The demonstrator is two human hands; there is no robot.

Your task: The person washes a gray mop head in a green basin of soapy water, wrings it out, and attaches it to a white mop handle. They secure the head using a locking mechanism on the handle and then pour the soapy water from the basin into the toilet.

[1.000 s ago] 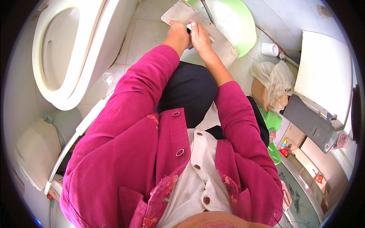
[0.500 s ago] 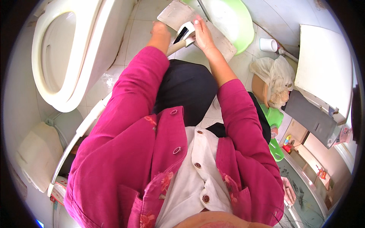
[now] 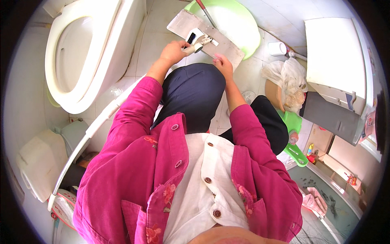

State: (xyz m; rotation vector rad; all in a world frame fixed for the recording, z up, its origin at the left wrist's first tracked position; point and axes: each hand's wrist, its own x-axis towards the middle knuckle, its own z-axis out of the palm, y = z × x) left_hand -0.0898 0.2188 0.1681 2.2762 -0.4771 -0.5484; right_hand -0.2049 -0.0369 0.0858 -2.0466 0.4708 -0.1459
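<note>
A flat mop lies across my knees' far side, its grey-white rectangular plate (image 3: 227,46) slanting from upper left to lower right. On the plate's middle sits a white swivel joint (image 3: 198,38). My left hand (image 3: 174,52) is closed round the pole beside this joint. The mop's long white pole (image 3: 106,114) runs back past my left arm to the lower left. My right hand (image 3: 223,67) is at the plate's near edge towards its right end, fingers bent and pinching there; its fingertips are partly hidden.
Beyond the plate stands a pale green basin (image 3: 254,30), with a brown-handled metal rod (image 3: 206,13) leaning over it. A toilet (image 3: 50,61) is on the left. To the right are a white cup-like piece (image 3: 277,49), a bag-lined bin (image 3: 274,93), a green plastic stool (image 3: 292,122) and a white cabinet (image 3: 335,53).
My right hand has moved off the swivel joint, down and right to the plate's near edge. My left hand has come up to the pole beside the joint.
</note>
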